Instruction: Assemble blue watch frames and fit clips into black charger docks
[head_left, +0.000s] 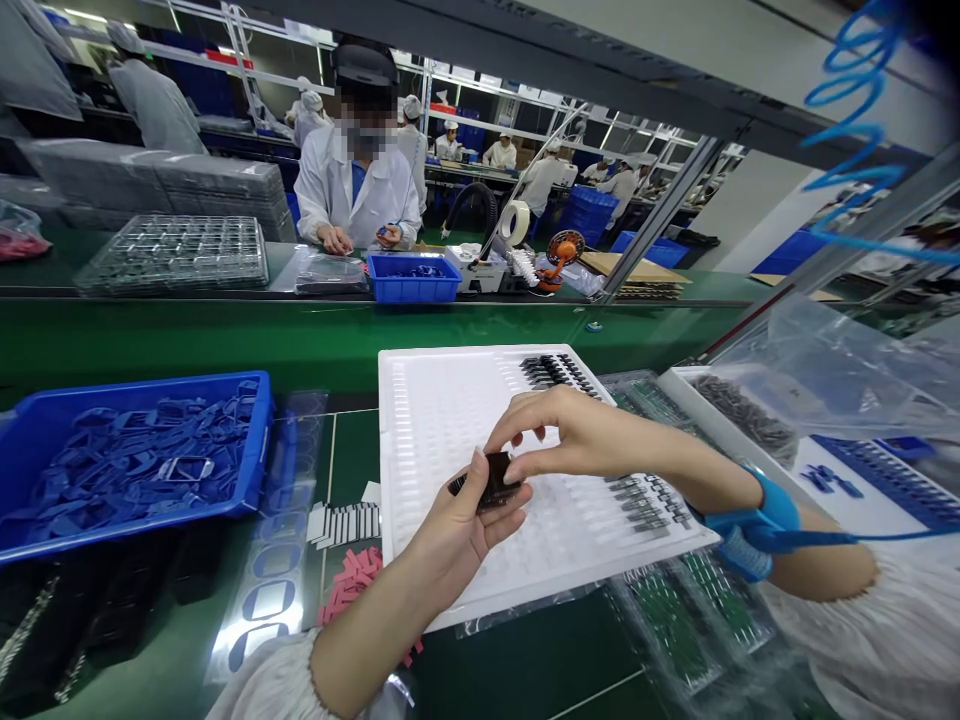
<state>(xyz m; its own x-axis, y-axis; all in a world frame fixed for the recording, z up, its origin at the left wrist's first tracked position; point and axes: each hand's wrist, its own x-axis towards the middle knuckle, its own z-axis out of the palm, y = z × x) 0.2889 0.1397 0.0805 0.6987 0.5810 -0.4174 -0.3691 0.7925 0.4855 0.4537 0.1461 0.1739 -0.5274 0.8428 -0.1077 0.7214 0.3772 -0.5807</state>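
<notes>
My left hand [457, 525] is closed round a small black part [491, 478], held over a white slotted tray [435, 420]. My right hand [559, 435] pinches the top of that same black part with thumb and fingertips. A blue wrist strap [750, 530] with a blue cord circles my right wrist. Rows of small black parts [555, 372] fill the tray's far right slots, and more sit along its right side [649, 500].
A blue bin of blue frames [127, 460] stands at left. Pink pieces [356, 580] and small white strips [345, 522] lie by the tray. A second white tray under a plastic bag [825, 380] is at right. Across the green conveyor [300, 340], a person in a white coat works beside a blue bin [412, 278].
</notes>
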